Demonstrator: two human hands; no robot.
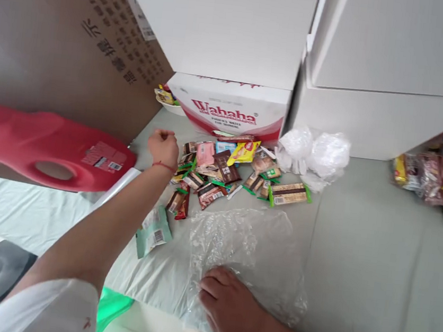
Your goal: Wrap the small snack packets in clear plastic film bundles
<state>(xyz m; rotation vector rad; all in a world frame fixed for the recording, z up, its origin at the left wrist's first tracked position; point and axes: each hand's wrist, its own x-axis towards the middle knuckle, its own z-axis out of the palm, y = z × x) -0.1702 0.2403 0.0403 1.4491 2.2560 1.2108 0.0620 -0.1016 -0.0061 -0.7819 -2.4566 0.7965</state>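
Note:
My left hand (pixel 163 150) is raised at the left end of a pile of wrapped snacks (pixel 227 168), its fingers curled closed; whatever they hold, if anything, is hidden. The pile mixes brown, pink, blue and yellow packets, with a long green-ended bar (pixel 290 194) at its right. In front of it lies a crumpled clear plastic bag (pixel 272 246). My right hand (pixel 226 302) is on this bag's near part, fingers bent and closed on the film. A pale green packet (pixel 154 233) lies beneath my left forearm.
A white Wahaba-style carton (pixel 232 106) stands behind the pile, with white boxes (pixel 386 121) to its right. Bunched clear bags (pixel 317 153) sit beside the pile. At left are a red jug (pixel 59 150) and a brown carton (pixel 60 36). More packets (pixel 432 176) lie far right.

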